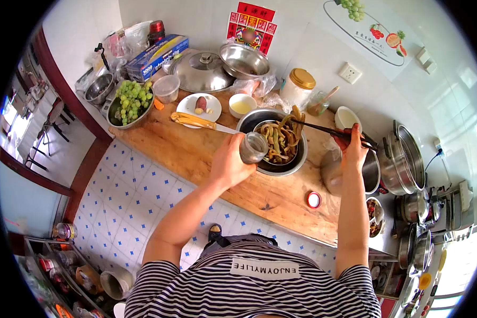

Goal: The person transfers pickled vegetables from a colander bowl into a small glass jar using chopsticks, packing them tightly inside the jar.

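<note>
The left grip (232,164) is closed around a glass jar (254,147), held tilted at the near-left edge of a steel bowl (303,151). The right grip (354,148) is clasped on a pair of dark chopsticks (326,129), which reach left over that bowl and pinch some limp, brownish-green strips (278,140) (what food they are, I cannot tell). The rest of the strips lie in a smaller container inside the bowl, just beside the jar, with a few raised at the chopsticks' tips.

All this is above a wooden surface (281,192). A small red-rimmed lid (314,200) lies near its front edge, below and right of the bowl. Left of the bowl, a knife (193,121) with a yellowish handle points its blade toward the jar. Behind it are a white plate (185,106) and a small white bowl (242,106) of yellowish liquid; farther left, green grapes (132,100) fill another bowl.
</note>
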`<state>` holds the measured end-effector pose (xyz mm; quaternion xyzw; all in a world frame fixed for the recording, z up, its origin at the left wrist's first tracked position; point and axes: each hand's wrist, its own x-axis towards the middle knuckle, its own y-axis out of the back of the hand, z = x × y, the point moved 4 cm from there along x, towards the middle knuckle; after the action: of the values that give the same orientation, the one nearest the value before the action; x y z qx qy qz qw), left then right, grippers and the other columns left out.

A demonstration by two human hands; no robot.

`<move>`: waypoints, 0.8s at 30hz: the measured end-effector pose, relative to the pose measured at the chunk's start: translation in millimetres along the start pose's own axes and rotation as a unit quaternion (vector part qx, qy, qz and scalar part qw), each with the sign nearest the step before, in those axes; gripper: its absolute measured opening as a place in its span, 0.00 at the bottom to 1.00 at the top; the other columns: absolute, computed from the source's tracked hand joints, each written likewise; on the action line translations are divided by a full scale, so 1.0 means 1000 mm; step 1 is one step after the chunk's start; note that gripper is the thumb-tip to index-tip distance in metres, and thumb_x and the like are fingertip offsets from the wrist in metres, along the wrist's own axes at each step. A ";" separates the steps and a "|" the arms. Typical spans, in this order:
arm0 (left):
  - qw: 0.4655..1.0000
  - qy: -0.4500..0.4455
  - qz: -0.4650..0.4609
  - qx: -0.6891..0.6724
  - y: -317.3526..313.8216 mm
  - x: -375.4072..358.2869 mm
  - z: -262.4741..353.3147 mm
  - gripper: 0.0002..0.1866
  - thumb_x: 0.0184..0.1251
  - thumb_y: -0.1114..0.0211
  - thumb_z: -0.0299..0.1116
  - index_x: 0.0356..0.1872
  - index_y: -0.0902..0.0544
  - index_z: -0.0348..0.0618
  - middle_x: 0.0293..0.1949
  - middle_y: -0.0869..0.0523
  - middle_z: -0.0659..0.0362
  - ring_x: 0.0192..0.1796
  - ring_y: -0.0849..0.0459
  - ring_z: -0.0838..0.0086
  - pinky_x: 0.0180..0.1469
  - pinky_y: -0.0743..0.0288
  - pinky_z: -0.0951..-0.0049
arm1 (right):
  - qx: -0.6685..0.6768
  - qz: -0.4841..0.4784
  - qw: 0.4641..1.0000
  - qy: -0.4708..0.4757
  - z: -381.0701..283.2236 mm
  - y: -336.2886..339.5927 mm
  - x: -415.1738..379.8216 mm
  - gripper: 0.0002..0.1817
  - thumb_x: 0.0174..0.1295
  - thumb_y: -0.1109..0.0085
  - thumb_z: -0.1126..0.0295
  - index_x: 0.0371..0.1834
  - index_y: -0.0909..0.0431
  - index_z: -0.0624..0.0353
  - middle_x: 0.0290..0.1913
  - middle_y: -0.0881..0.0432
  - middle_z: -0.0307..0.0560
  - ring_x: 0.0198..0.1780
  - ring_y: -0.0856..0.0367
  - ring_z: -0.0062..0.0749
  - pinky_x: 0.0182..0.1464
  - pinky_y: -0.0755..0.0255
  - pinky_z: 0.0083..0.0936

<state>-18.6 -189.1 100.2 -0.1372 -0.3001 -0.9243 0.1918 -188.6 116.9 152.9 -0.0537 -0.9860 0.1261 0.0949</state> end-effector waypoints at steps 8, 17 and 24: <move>0.983 0.007 -0.048 0.176 -0.011 0.064 0.008 0.34 0.40 0.23 0.29 0.53 0.26 0.35 0.48 0.19 0.45 0.53 0.19 0.48 0.55 0.23 0.54 | -0.042 -0.077 0.995 0.042 -0.030 -0.025 0.010 0.20 0.72 0.42 0.55 0.41 0.21 0.67 0.36 0.13 0.57 0.34 0.11 0.42 0.36 0.14 0.31; 0.951 -0.030 -0.112 0.286 -0.036 0.091 0.016 0.35 0.38 0.19 0.32 0.51 0.26 0.34 0.49 0.19 0.43 0.53 0.18 0.49 0.53 0.21 0.57 | -0.130 -0.217 0.965 0.071 -0.041 -0.087 -0.006 0.17 0.74 0.43 0.64 0.39 0.19 0.72 0.30 0.14 0.51 0.28 0.13 0.31 0.30 0.15 0.26; 0.949 -0.069 -0.119 0.283 -0.045 0.088 0.022 0.37 0.37 0.19 0.32 0.53 0.25 0.33 0.48 0.19 0.43 0.51 0.18 0.48 0.53 0.21 0.56 | -0.113 -0.241 0.963 0.042 -0.022 -0.108 -0.010 0.20 0.72 0.40 0.61 0.31 0.19 0.70 0.28 0.15 0.47 0.25 0.16 0.26 0.27 0.19 0.23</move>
<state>-113.2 -166.0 127.2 -0.1040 -0.5760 -0.8058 0.0904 -183.7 17.2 199.7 0.1703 -0.9727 -0.0147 0.1568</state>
